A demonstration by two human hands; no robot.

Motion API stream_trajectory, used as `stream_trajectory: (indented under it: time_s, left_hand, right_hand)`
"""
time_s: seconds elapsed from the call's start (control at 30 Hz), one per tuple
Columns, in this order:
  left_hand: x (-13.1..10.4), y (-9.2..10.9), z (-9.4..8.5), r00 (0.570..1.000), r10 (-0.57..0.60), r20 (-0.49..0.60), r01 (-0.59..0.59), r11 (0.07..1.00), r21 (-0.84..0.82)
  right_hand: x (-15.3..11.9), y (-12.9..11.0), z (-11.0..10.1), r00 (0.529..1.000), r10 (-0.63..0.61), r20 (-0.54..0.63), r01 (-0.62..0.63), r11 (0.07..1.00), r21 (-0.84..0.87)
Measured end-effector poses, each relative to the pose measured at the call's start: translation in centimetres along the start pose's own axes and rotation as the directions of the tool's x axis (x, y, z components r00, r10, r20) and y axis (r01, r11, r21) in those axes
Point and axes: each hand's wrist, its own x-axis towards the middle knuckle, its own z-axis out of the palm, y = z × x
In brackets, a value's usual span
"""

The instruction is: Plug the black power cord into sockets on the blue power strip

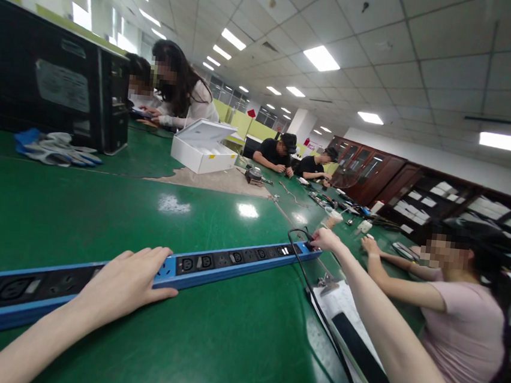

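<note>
A long blue power strip (223,268) with black sockets lies slantwise across the green table. My left hand (126,280) is wrapped over its middle, thumb on the near side and fingers over the top. At the strip's far right end, my right hand (324,239) has its fingers closed on a black plug (309,243), largely hidden by the fingers. Whether the plug sits fully in the strip, I cannot tell. A black cable (311,286) loops up beside that hand, crosses the strip and runs down toward the front edge.
A clipboard with papers (327,301) and a dark flat device (363,361) lie under my right arm. Farther back are a white box (204,153), gloves (56,149) and a black computer case (52,78). Several people sit around; one in pink (464,320) is close on the right.
</note>
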Motion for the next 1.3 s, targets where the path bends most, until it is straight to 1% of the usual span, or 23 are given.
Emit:
stream_trajectory:
  time_s: [0.1, 0.23, 0.33, 0.47, 0.63, 0.87, 1.03, 1.17, 1.3]
  left_hand:
    - [0.0, 0.0, 0.1, 1.000, 0.007, 0.014, -0.007, 1.000, 0.000]
    - [0.1, -0.1, 0.3, 1.000, 0.011, 0.016, -0.011, 1.000, 0.012]
    - [0.1, -0.1, 0.3, 1.000, 0.005, 0.008, -0.005, 1.000, 0.013]
    - [0.0, 0.0, 0.1, 1.000, 0.010, 0.007, -0.010, 1.000, -0.012]
    - [-0.1, -0.1, 0.1, 1.000, 0.010, -0.012, -0.010, 1.000, 0.000]
    - [-0.1, -0.4, 0.4, 0.999, 0.034, -0.017, -0.035, 0.999, -0.019]
    - [0.0, -0.4, 0.4, 1.000, 0.024, -0.016, -0.024, 1.000, -0.002]
    - [0.0, -0.3, 0.3, 1.000, 0.020, 0.001, -0.020, 0.999, -0.026]
    - [0.0, -0.2, 0.1, 1.000, 0.020, -0.004, -0.020, 1.000, -0.019]
  right_hand:
    - [-0.2, 0.0, 0.1, 1.000, 0.005, 0.005, -0.005, 1.000, -0.011]
    - [-1.0, -0.2, 0.2, 1.000, 0.001, -0.029, -0.002, 1.000, -0.025]
    - [-1.5, -0.2, 0.1, 0.999, -0.014, -0.032, 0.013, 1.000, -0.023]
    - [-1.5, -0.4, 0.0, 1.000, -0.001, -0.022, 0.001, 1.000, -0.029]
    - [-1.4, -0.5, 0.4, 0.998, 0.017, -0.056, -0.020, 0.998, -0.053]
    - [-0.9, -0.8, -0.2, 0.999, 0.039, 0.006, -0.039, 0.995, -0.097]
    - [-0.4, -1.1, -0.5, 0.998, 0.040, 0.040, -0.035, 0.991, -0.126]
    - [0.3, -1.6, -0.8, 0.996, 0.037, 0.079, -0.026, 0.989, -0.144]
    - [0.3, -1.8, -0.9, 0.996, 0.040, 0.076, -0.029, 0.989, -0.142]
